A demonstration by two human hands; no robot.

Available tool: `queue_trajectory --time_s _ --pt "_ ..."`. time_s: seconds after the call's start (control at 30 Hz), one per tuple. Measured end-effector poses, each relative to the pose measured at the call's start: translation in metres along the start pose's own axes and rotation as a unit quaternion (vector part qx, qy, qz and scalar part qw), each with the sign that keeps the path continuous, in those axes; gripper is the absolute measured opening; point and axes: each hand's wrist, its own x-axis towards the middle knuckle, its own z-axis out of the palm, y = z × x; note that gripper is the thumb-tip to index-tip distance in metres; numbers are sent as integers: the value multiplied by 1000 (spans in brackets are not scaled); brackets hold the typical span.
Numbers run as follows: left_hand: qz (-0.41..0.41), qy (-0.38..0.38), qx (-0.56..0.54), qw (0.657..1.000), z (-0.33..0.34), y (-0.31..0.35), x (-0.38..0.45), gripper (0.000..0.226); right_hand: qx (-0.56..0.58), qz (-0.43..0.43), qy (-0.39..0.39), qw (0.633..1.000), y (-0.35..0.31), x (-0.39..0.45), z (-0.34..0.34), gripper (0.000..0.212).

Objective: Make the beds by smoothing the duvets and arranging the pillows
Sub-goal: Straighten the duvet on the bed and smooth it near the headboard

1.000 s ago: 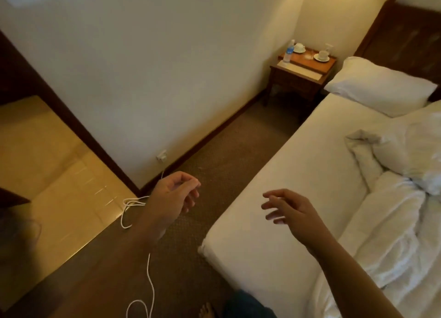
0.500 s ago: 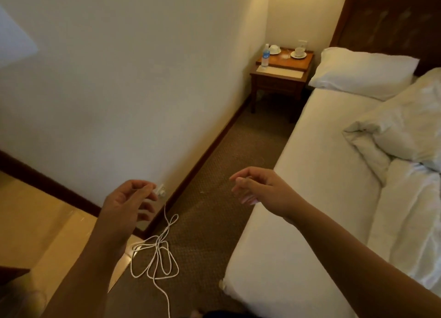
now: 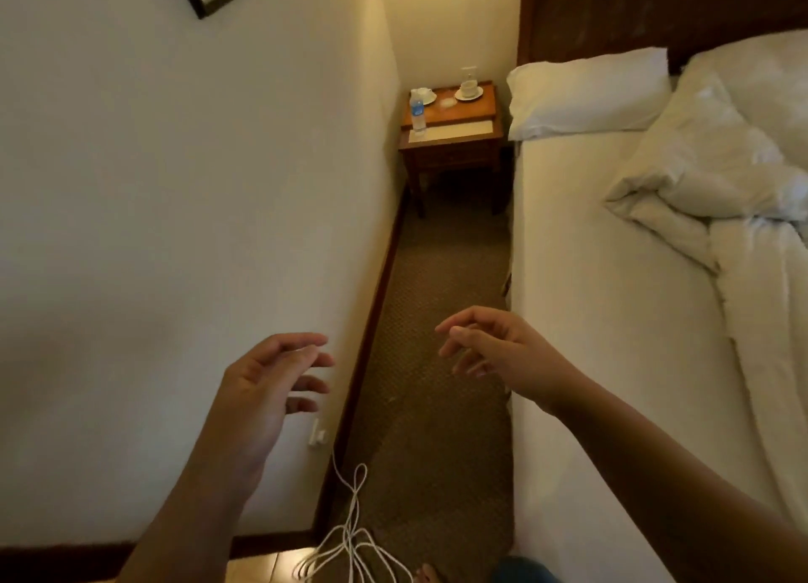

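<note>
A bed (image 3: 581, 303) with a bare white sheet runs along the right side. A crumpled white duvet (image 3: 721, 180) is bunched toward its far right. One white pillow (image 3: 586, 97) lies at the head by the dark wooden headboard (image 3: 656, 10), with a second pillow (image 3: 765, 71) partly visible to its right. My left hand (image 3: 266, 390) hovers in front of the wall with fingers apart, holding nothing. My right hand (image 3: 503, 355) floats over the carpet strip beside the bed's left edge, fingers spread and empty.
A narrow carpeted aisle (image 3: 441, 320) lies between the wall (image 3: 196, 189) and the bed. At its far end stands a wooden nightstand (image 3: 454, 136) with a water bottle (image 3: 418, 112) and cups. A white cable (image 3: 354, 539) trails from a wall socket (image 3: 317, 436) onto the floor.
The view has swung right and forward to face down the aisle toward the nightstand. Both hands have risen a little and their fingers have spread wider.
</note>
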Motion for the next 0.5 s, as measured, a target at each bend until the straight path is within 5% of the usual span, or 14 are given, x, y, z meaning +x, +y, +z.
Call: queue_trajectory --time_s 0.17,0.5 --pt "2 -68 9 998 16 12 69 19 2 -14 76 997 -7 11 -4 19" --pt "51 -269 64 960 148 65 213 21 -23 47 326 944 13 10 -146 19"
